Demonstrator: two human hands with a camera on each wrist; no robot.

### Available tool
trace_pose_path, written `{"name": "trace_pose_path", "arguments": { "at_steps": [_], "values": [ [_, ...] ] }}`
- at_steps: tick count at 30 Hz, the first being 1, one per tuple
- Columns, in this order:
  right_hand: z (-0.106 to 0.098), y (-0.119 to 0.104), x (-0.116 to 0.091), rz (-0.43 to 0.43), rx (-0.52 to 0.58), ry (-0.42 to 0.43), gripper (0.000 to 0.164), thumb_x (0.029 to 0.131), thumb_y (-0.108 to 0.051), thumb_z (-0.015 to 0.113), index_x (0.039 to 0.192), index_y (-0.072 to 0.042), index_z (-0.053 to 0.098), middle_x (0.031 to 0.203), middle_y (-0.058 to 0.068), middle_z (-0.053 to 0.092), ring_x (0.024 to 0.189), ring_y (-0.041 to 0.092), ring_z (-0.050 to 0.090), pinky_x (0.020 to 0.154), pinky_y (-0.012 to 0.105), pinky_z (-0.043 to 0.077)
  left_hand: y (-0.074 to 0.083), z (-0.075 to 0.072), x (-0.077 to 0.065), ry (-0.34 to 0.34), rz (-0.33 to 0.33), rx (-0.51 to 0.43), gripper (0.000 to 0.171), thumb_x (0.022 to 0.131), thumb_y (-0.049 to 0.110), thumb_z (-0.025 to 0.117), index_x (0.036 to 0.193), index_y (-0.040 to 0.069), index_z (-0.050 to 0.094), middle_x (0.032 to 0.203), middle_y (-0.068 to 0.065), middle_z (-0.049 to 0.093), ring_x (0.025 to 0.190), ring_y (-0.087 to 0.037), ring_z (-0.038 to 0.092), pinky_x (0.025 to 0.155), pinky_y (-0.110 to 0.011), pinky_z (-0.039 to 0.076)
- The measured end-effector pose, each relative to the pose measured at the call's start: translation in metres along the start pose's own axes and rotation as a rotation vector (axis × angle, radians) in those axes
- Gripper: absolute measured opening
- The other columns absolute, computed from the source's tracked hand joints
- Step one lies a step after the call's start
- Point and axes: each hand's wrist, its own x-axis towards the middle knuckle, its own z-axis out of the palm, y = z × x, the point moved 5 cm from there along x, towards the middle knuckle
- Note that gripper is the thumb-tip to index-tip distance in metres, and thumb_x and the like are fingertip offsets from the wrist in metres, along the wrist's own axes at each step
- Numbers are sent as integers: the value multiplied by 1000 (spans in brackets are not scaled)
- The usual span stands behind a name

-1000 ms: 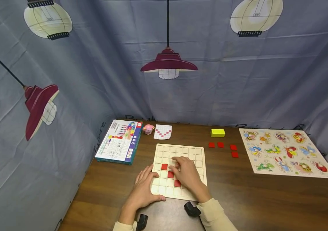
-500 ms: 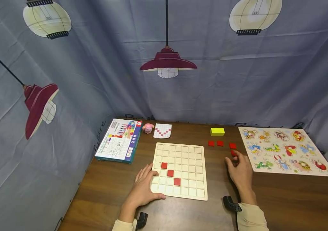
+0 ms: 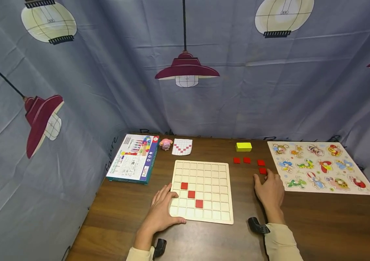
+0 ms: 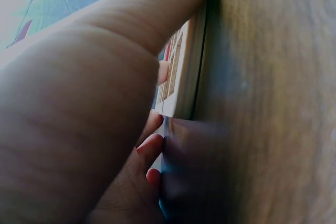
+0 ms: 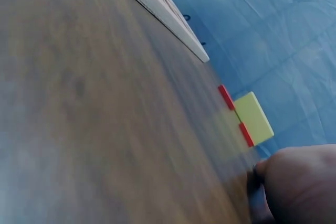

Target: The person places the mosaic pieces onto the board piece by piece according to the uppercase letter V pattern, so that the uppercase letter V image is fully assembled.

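In the head view, a pale wooden grid board (image 3: 212,181) lies on the table with three red square tiles in a diagonal, the middle tile (image 3: 191,194) among them. My left hand (image 3: 160,210) rests at the board's lower left corner, fingers along the left side and thumb by the near edge. To the right, my right hand (image 3: 271,190) is just below a loose red tile (image 3: 262,170), with thumb and index finger apart. Fingertip contact with that tile cannot be made out. Another red tile (image 3: 261,162) sits just behind it.
Two more red tiles lie before a yellow block (image 3: 243,146). A printed insect puzzle board (image 3: 326,194) is at the right. Behind the grid board are a pattern card (image 3: 182,146) and a pink figurine (image 3: 165,144). A boxed game (image 3: 132,157) stands at the left.
My right hand has moved from the grid board to the loose red tiles at the right, then barely shifted. My left hand has stayed at the board's corner.
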Motion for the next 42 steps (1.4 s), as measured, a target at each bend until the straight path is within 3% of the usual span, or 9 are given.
{"name": "trace_pose_path", "arguments": {
  "at_steps": [6, 14, 25, 33, 42],
  "values": [
    [2, -3, 2, 13, -25, 31, 37, 95, -25, 60, 119, 3, 63, 97, 24, 62, 91, 48, 59, 76, 58, 44, 0, 0, -1, 1, 2, 7, 80, 63, 58, 91, 124, 20, 55, 167, -15, 29, 155, -39, 25, 125, -62, 20],
    [-3, -6, 2, -57, 30, 28, 36, 94, -15, 63, 120, 10, 62, 95, 27, 60, 95, 48, 58, 80, 59, 43, 0, -1, 1, 13, 12, 18, 80, 63, 56, 92, 124, 19, 55, 167, -15, 30, 154, -39, 26, 125, -61, 20],
    [-1, -2, 6, -107, -1, -47, 33, 97, -15, 66, 120, 8, 63, 97, 27, 62, 93, 48, 58, 80, 58, 44, 1, -2, 1, 2, 4, 0, 80, 63, 56, 92, 125, 19, 56, 167, -14, 29, 155, -38, 24, 125, -61, 18],
    [-1, -10, 0, -205, 12, -32, 29, 96, -12, 66, 115, 10, 62, 94, 28, 60, 90, 49, 58, 79, 59, 43, -2, 1, 3, 5, 11, 14, 82, 63, 58, 91, 125, 20, 55, 168, -12, 28, 156, -36, 24, 125, -60, 19],
    [13, -51, -16, -393, 130, -82, 27, 96, -8, 67, 116, 10, 60, 89, 17, 53, 83, 33, 50, 72, 44, 39, -4, 2, 3, 3, 9, 19, 82, 62, 60, 91, 125, 21, 55, 168, -13, 28, 156, -36, 24, 125, -60, 19]
  ]
}}
